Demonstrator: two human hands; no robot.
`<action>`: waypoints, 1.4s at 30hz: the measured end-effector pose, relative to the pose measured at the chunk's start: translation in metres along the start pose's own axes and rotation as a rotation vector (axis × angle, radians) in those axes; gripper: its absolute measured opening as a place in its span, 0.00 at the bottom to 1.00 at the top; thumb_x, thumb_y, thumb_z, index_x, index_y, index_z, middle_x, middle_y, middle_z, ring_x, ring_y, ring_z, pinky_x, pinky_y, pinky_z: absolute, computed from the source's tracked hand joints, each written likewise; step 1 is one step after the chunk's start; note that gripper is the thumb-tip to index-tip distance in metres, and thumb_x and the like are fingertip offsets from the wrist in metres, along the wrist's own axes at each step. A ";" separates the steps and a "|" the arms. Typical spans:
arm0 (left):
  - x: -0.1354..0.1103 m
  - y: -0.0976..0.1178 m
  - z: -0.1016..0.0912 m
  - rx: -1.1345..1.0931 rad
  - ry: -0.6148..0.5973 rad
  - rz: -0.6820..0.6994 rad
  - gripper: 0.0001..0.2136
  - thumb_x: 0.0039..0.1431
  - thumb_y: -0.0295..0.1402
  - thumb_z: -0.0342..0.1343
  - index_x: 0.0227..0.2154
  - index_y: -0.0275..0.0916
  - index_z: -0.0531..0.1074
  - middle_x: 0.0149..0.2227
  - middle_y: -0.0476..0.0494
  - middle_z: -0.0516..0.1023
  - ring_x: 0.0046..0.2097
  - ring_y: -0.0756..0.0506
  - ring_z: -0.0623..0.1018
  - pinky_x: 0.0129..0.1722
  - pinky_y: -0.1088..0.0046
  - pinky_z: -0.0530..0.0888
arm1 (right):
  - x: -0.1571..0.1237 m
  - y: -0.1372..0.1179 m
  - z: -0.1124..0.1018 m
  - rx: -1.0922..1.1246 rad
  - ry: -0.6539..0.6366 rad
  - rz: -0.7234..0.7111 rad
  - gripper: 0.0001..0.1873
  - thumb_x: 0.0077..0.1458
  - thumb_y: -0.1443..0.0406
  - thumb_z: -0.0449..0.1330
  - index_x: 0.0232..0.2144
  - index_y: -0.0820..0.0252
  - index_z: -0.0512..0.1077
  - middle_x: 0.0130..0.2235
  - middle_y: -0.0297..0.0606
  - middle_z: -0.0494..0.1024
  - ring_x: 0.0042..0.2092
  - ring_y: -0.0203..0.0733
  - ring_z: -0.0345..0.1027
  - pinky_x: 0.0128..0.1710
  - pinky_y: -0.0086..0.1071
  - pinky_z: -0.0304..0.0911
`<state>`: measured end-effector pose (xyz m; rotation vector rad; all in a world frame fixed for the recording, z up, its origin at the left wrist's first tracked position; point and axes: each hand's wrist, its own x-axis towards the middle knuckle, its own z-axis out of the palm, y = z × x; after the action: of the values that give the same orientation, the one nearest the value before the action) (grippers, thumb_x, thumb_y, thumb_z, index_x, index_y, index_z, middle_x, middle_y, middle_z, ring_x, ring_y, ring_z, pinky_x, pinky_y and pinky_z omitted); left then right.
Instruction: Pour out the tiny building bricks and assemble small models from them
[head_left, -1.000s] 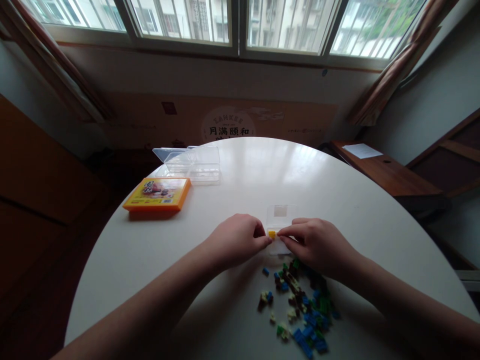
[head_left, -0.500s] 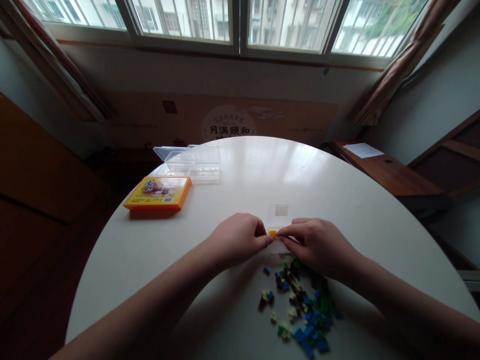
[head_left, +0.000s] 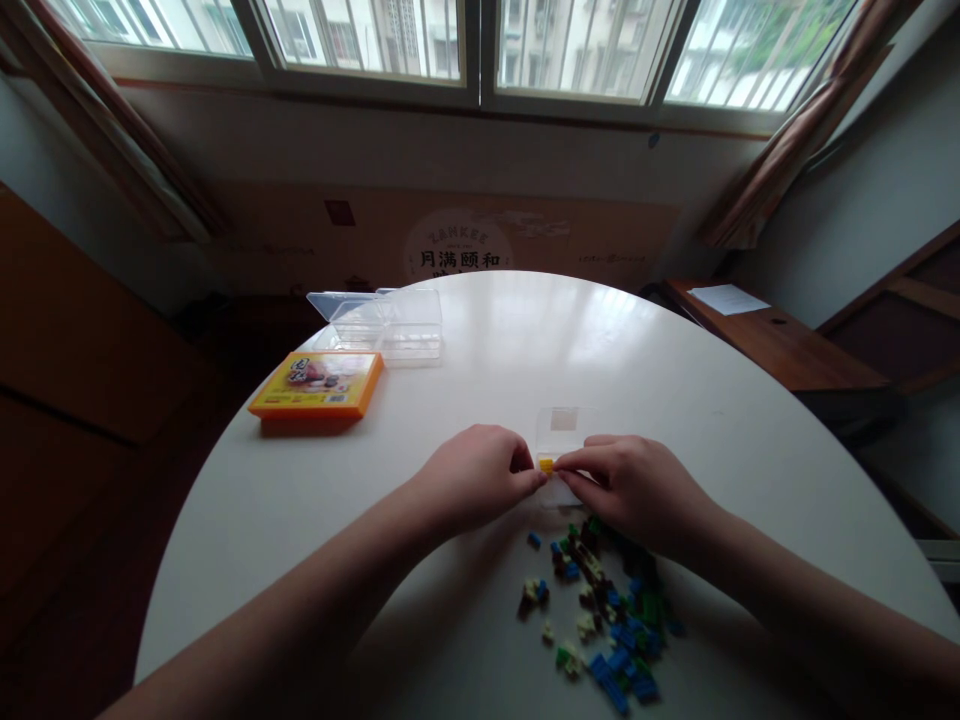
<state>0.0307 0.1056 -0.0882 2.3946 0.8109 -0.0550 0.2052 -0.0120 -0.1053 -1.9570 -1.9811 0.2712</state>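
Between the curled left hand (head_left: 476, 474) and curled right hand (head_left: 637, 490), yellow bricks (head_left: 546, 465), either grip unclear.

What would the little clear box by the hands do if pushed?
The clear box would probably slide, since the table looks shiny. Its see-through walls seem thin, so it's likely light. Sitting low, it probably wouldn't tip.

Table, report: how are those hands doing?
Left hand and right hand at clear box. Yellow piece between them, grip unclear. Loose bricks nearby, seemingly not blocking.
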 end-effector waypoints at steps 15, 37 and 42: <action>0.001 0.001 -0.001 -0.009 -0.003 0.005 0.14 0.56 0.43 0.54 0.30 0.41 0.80 0.32 0.45 0.82 0.32 0.45 0.76 0.28 0.72 0.64 | 0.000 0.000 -0.002 -0.023 0.023 -0.008 0.10 0.59 0.63 0.58 0.35 0.48 0.80 0.31 0.31 0.79 0.32 0.36 0.71 0.32 0.29 0.59; 0.000 0.001 -0.001 0.000 0.004 0.004 0.13 0.56 0.43 0.54 0.30 0.41 0.80 0.31 0.45 0.82 0.32 0.45 0.76 0.28 0.72 0.64 | 0.000 -0.001 -0.003 0.001 0.012 -0.023 0.10 0.59 0.63 0.59 0.37 0.49 0.81 0.32 0.32 0.80 0.31 0.37 0.71 0.31 0.28 0.60; 0.000 0.000 -0.002 -0.010 -0.011 0.010 0.14 0.56 0.43 0.54 0.30 0.42 0.80 0.32 0.45 0.82 0.32 0.45 0.76 0.28 0.72 0.64 | 0.001 0.000 -0.003 -0.025 0.023 -0.019 0.10 0.59 0.63 0.58 0.31 0.52 0.80 0.33 0.32 0.81 0.33 0.37 0.73 0.33 0.29 0.61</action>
<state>0.0312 0.1064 -0.0868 2.3866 0.7929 -0.0599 0.2064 -0.0116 -0.1027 -1.9462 -1.9973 0.2191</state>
